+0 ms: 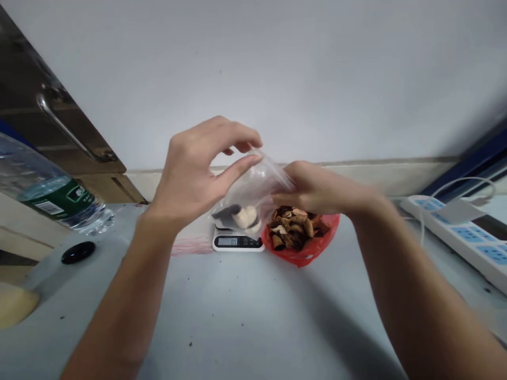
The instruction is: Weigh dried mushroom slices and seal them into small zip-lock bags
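Observation:
A clear plastic zip bag (pixel 263 182) hangs over a small white digital scale (pixel 237 243), with dark and pale pieces (pixel 245 215) in its lower part or seen through it. My left hand (pixel 202 163) pinches the bag's upper left edge between thumb and fingers. At the bag's right side my right hand (pixel 307 184) is closed on the plastic near its mouth; its fingertips are partly hidden. Below my right hand sits a red plastic bag (pixel 303 257) holding dried brown slices (pixel 295 229). The scale's display is lit, and the bag covers much of its platform.
A water bottle (pixel 63 198) leans in at the left, with a black oval lid (pixel 78 253) near it. A pale yellow object (pixel 16 305) lies at the left edge. On the right is a white power strip (pixel 459 232) with a cable. Behind rises a wall (pixel 297 79).

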### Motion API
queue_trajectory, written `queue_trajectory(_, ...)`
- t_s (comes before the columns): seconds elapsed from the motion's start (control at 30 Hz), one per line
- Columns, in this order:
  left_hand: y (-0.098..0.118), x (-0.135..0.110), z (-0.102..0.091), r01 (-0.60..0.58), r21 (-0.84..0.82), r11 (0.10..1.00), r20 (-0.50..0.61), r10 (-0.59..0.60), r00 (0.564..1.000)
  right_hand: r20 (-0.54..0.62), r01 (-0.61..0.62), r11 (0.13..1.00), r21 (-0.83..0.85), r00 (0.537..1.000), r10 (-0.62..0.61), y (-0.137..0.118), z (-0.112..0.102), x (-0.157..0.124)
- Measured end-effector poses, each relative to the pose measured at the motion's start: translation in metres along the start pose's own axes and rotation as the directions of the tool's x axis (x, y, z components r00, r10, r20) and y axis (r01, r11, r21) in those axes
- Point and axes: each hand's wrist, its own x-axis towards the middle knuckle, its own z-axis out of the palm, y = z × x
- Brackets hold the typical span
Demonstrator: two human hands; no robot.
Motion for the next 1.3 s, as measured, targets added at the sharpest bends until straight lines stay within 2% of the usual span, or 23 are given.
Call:
queue_trajectory(0.07,0.008,0.002,0.010,0.043,-0.002,0.999,-0.056,-0.043,0.998,-0.020,-0.003,0.993,0.115,1.000,0.006,0.012,-0.005,-0.017)
queue_trajectory(0.13,0.013,0.002,0.020,0.092,-0.015,0.996,-0.066,-0.093,0.993,-0.069,-0.048,0.968,0.248,0.995,0.067,0.024,-0.011,-0.038)
queue_trajectory(0.23,0.017,0.001,0.034,0.113,-0.084,0.990,0.045,-0.109,0.993,-0.069,-0.203,0.839,0.504,0.959,0.274,0.041,-0.022,-0.071)
queue_trajectory(0.3,0.018,-0.001,0.045,0.129,-0.148,0.981,0.204,-0.098,0.974,-0.094,-0.286,0.718,0.635,0.893,0.439,0.052,-0.029,-0.089)
queue_trajectory(0.33,0.019,-0.002,0.050,0.153,-0.169,0.974,0.294,-0.098,0.951,-0.156,-0.295,0.687,0.664,0.844,0.514,0.057,-0.032,-0.097)
queue_trajectory(0.37,0.021,-0.003,0.055,0.185,-0.177,0.967,0.383,-0.105,0.918,-0.260,-0.284,0.694,0.661,0.782,0.567,0.063,-0.034,-0.103)
queue_trajectory(0.4,0.022,-0.005,0.061,0.220,-0.175,0.960,0.465,-0.117,0.877,-0.388,-0.267,0.737,0.621,0.713,0.584,0.070,-0.035,-0.108)
queue_trajectory(0.43,0.024,-0.006,0.066,0.254,-0.166,0.953,0.538,-0.128,0.833,-0.511,-0.260,0.798,0.543,0.652,0.560,0.078,-0.035,-0.112)
queue_trajectory(0.47,0.026,-0.007,0.072,0.281,-0.155,0.947,0.597,-0.137,0.790,-0.607,-0.268,0.859,0.437,0.617,0.501,0.088,-0.032,-0.115)
queue_trajectory(0.5,0.028,-0.009,0.077,0.298,-0.148,0.943,0.644,-0.136,0.753,-0.659,-0.286,0.908,0.308,0.624,0.420,0.099,-0.028,-0.118)
queue_trajectory(0.53,0.029,-0.011,0.081,0.302,-0.147,0.942,0.682,-0.125,0.720,-0.649,-0.310,0.933,0.180,0.676,0.350,0.111,-0.021,-0.120)
queue_trajectory(0.6,0.032,-0.014,0.087,0.292,-0.156,0.944,0.732,-0.088,0.676,-0.450,-0.300,0.953,-0.036,0.857,0.252,0.135,-0.004,-0.128)
queue_trajectory(0.63,0.033,-0.016,0.089,0.288,-0.161,0.944,0.748,-0.074,0.660,-0.326,-0.267,0.955,-0.133,0.921,0.212,0.146,0.004,-0.133)
queue_trajectory(0.67,0.033,-0.017,0.089,0.288,-0.163,0.944,0.759,-0.067,0.648,-0.186,-0.238,0.949,-0.207,0.962,0.200,0.155,0.011,-0.139)
queue_trajectory(0.7,0.033,-0.019,0.089,0.294,-0.164,0.942,0.766,-0.066,0.640,-0.091,-0.213,0.943,-0.257,0.976,0.196,0.163,0.016,-0.145)
queue_trajectory(0.77,0.032,-0.020,0.086,0.311,-0.163,0.936,0.766,-0.078,0.638,0.017,-0.189,0.935,-0.302,0.979,0.203,0.170,0.017,-0.156)
queue_trajectory(0.83,0.032,-0.020,0.083,0.324,-0.168,0.931,0.762,-0.086,0.642,0.063,-0.199,0.932,-0.304,0.972,0.228,0.167,0.010,-0.162)
queue_trajectory(0.9,0.032,-0.020,0.082,0.333,-0.169,0.928,0.763,-0.090,0.640,0.019,-0.245,0.926,-0.288,0.965,0.262,0.159,0.002,-0.159)
queue_trajectory(0.97,0.033,-0.019,0.084,0.337,-0.166,0.927,0.767,-0.093,0.635,-0.103,-0.311,0.909,-0.276,0.950,0.293,0.151,0.000,-0.146)
queue_trajectory(1.03,0.035,-0.020,0.087,0.327,-0.171,0.930,0.769,-0.082,0.634,-0.235,-0.372,0.878,-0.300,0.921,0.310,0.146,0.010,-0.130)
queue_trajectory(1.1,0.037,-0.020,0.091,0.302,-0.173,0.937,0.769,-0.063,0.636,-0.314,-0.417,0.829,-0.371,0.897,0.311,0.145,0.028,-0.114)
queue_trajectory(1.2,0.039,-0.022,0.093,0.269,-0.160,0.950,0.769,-0.051,0.637,-0.324,-0.479,0.758,-0.443,0.874,0.363,0.145,0.058,-0.102)
queue_trajectory(1.3,0.038,-0.022,0.092,0.268,-0.154,0.951,0.765,-0.057,0.642,-0.316,-0.508,0.745,-0.432,0.859,0.403,0.145,0.073,-0.101)
